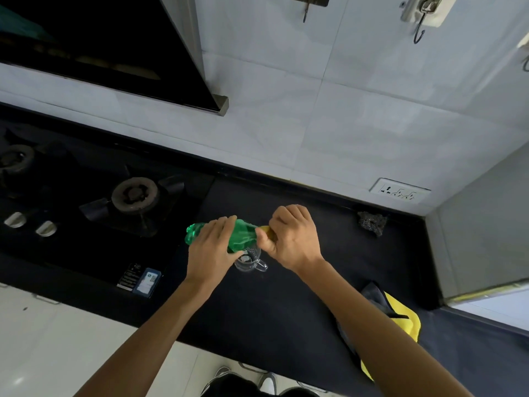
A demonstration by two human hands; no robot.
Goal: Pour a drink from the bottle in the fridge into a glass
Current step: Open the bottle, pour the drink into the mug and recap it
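Observation:
A green plastic bottle is held almost level above the black counter, base to the left, neck to the right. My left hand grips its body from the near side. My right hand grips the yellow cap at the neck. Directly under the bottle stands a clear glass mug with its handle to the right, partly hidden by the bottle and my left hand.
A black gas stove with two burners and white knobs fills the counter's left. A small dark card box lies near the front edge. A yellow-and-grey cloth lies right, a dark scrubber by the wall socket.

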